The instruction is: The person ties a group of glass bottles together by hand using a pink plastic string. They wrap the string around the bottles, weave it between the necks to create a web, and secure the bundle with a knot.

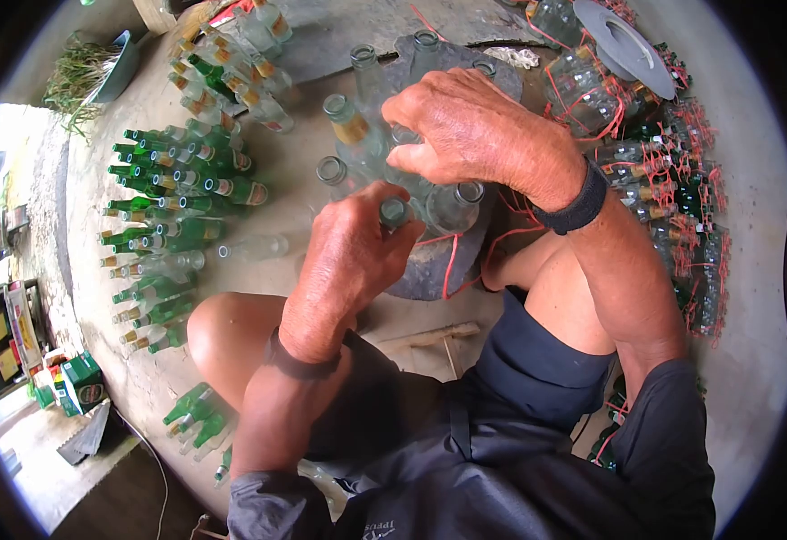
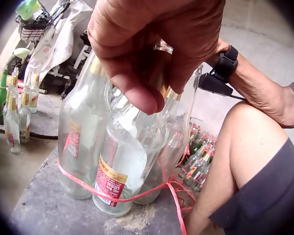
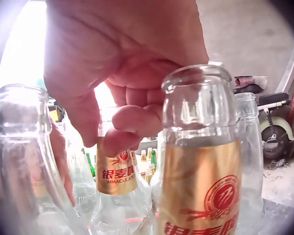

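Observation:
Several clear glass bottles stand close together on a dark slab [image 1: 425,274], a red plastic cord [image 2: 122,199] running round their lower parts. My left hand [image 1: 353,247] holds one bottle [image 1: 394,212] by its neck at the near side of the group. In the left wrist view a bottle with a red and gold label [image 2: 110,183] stands just below that hand. Across the group, my right hand [image 1: 483,135] reaches over the tops. Its thumb and curled fingers pinch the neck of a gold-labelled bottle [image 3: 116,171], as the right wrist view shows.
Many green and clear bottles [image 1: 177,180] stand on the floor at the left. Bundles of bottles tied with red cord [image 1: 681,198] line the right wall, a grey round lid [image 1: 623,49] lying on some. A single clear bottle [image 1: 254,247] lies near the left knee.

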A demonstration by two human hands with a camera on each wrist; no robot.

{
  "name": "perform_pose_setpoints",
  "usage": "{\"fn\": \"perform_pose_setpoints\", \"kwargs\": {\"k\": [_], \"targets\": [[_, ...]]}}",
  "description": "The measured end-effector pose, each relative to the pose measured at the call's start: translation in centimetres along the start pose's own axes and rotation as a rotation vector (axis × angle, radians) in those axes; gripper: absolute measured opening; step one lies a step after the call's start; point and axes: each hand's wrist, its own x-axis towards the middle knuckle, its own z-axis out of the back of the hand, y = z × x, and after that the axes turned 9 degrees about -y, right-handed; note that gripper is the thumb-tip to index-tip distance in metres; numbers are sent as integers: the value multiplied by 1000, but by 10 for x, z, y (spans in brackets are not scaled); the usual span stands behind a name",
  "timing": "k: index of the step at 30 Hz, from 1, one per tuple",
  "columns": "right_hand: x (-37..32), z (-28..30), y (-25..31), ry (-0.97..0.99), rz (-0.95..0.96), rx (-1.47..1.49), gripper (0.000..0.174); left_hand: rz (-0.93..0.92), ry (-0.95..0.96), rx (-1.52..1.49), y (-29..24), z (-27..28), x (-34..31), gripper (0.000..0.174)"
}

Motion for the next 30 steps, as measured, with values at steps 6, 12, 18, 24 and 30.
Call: {"fn": "perform_pose_setpoints", "kwargs": {"k": [6,12,18,24,30], "targets": [[1,6,1,81,-14,-4,28,17,48,70,-2,3,1,33],[-4,-7,-7,-55,48,19,33,2,51,72,0,3,1,34],[-4,2,-4,56,-25,0,36,-16,52,78,0,10,0,43],[-8,6,-4,70,-32,27,44,103,138,9,-6,30,-5,52],[-7,11,-4,95,-41,29,51,-16,72,13,12,49,-13,52]]}}
